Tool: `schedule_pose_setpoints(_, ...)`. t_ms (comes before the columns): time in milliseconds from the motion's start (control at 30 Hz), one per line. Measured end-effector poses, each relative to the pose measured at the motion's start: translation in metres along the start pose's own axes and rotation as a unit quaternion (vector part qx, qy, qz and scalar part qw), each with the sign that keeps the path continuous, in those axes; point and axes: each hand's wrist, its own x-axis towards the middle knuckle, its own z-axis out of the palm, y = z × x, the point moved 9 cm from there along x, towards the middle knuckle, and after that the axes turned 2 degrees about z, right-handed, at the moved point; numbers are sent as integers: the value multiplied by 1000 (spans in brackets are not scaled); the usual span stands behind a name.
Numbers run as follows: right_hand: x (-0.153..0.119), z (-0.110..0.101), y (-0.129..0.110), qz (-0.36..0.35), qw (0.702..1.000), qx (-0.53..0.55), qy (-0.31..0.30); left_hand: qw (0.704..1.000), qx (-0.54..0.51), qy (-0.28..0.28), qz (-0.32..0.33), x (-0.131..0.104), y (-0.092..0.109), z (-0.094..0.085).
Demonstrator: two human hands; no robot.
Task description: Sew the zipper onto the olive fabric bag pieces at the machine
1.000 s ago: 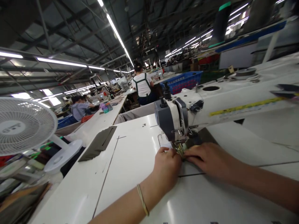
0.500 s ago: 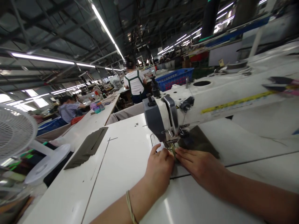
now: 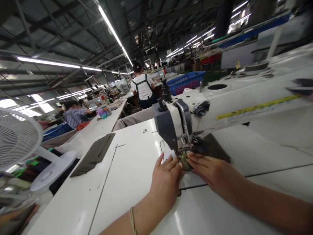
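Under the presser foot of a sewing machine (image 3: pixel 168 125), a small olive fabric piece (image 3: pixel 185 164) lies on the white bed. My left hand (image 3: pixel 165 182) rests just left of it, fingers stretched and slightly apart, the fingertips at the fabric's near-left edge. From the right, my right hand (image 3: pixel 211 169) lies flat with its fingers extended side by side, their tips touching the piece close to the needle. A larger dark fabric panel (image 3: pixel 215 150) is on the bed behind my right hand. The needle tip itself is too blurred to make out.
A stack of dark cut fabric pieces (image 3: pixel 94 155) lies on the table to the left. A white fan (image 3: pixel 18 138) stands at the left edge. Scissors (image 3: pixel 302 86) and a yellow measuring tape (image 3: pixel 256 107) are on the machine arm. A blue crate (image 3: pixel 187 81) and co-workers are beyond.
The fingers of my left hand have straightened from a more bent pose, and more of the olive piece shows between my hands. The whole view has shifted slightly.
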Motion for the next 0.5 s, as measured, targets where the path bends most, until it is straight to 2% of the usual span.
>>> schedule_pose_setpoints(233, -1, 9, 4, -27, 999, 5, -29, 998, 28, -43, 37, 4, 1, 15)
schedule_pose_setpoints(333, 6, 7, 4, -30, 999, -5, -17, 996, 45, -48, 52, 7, -1, 17)
schedule_pose_setpoints(500, 20, -2, 4, -19, 1000, -6, 9, 997, 40, -43, 42, 10, -7, 17)
